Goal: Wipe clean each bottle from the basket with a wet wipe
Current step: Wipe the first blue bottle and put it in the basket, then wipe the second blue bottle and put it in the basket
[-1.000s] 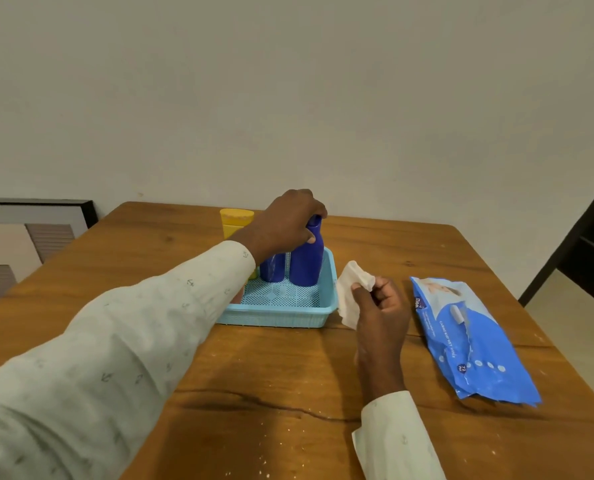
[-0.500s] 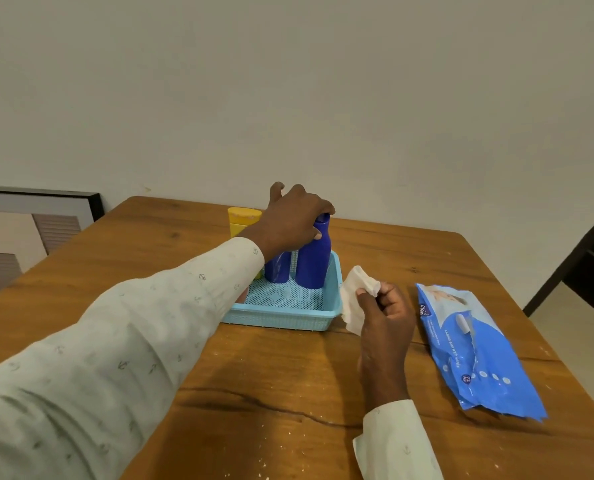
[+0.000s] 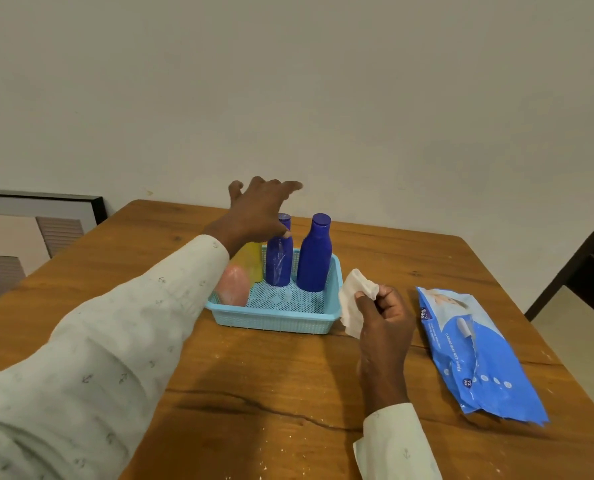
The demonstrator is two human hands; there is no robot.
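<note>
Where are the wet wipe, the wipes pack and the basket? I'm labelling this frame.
wet wipe (image 3: pixel 352 306), head view, middle of the white sheet.
wipes pack (image 3: pixel 475 355), head view, middle of the blue wrapper.
basket (image 3: pixel 275 320), head view, near wall.

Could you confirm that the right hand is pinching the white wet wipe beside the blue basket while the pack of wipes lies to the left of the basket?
Not quite. The pack of wipes lies to the right of the blue basket, beyond the right hand, as the head view shows. The rest holds: that hand pinches the white wet wipe beside the basket.
</note>
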